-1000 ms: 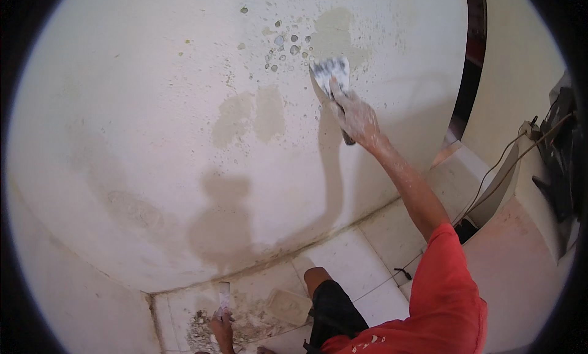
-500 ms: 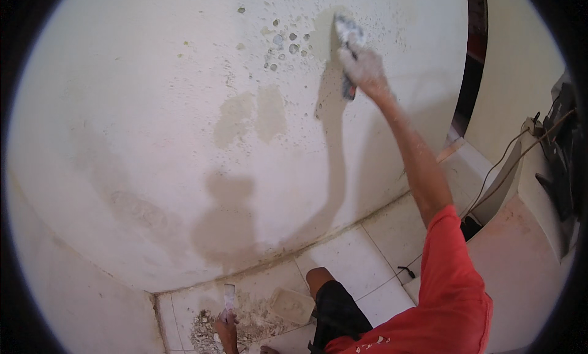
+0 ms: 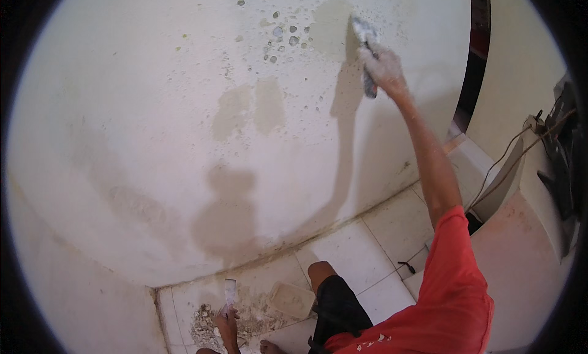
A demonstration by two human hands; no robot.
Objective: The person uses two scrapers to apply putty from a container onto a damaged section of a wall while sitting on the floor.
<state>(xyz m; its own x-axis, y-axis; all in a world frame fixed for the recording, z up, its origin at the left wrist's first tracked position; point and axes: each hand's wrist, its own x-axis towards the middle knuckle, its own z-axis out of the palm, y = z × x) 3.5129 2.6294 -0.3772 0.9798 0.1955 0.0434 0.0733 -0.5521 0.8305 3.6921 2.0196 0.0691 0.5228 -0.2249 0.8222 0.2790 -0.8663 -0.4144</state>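
My right hand point(image 3: 384, 67), coated in white dust, grips a putty knife point(image 3: 364, 30) by its dark handle. The blade lies against the white wall point(image 3: 147, 97), at the right edge of a damp-looking, greenish-grey filler patch point(image 3: 331, 32). Left of that patch the wall is pitted with several small holes point(image 3: 294, 40). Two similar patches point(image 3: 268, 106) show lower down. Down near the floor, my left hand point(image 3: 227, 325) is closed around a smaller scraper point(image 3: 229, 289), its blade pointing up.
A shallow, pale plastic tub point(image 3: 292, 300) stands on the tiled floor point(image 3: 343, 259) beside my knee. Crumbled plaster debris point(image 3: 203, 329) lies around my left hand. At right, cables point(image 3: 499, 170) and dark equipment point(image 3: 560, 152) rest on a pale ledge. A small black object point(image 3: 406, 267) lies on the tiles.
My right hand and the putty knife have moved to the right along the wall, and more of the filler patch shows left of the blade. My left hand stays almost where it was.
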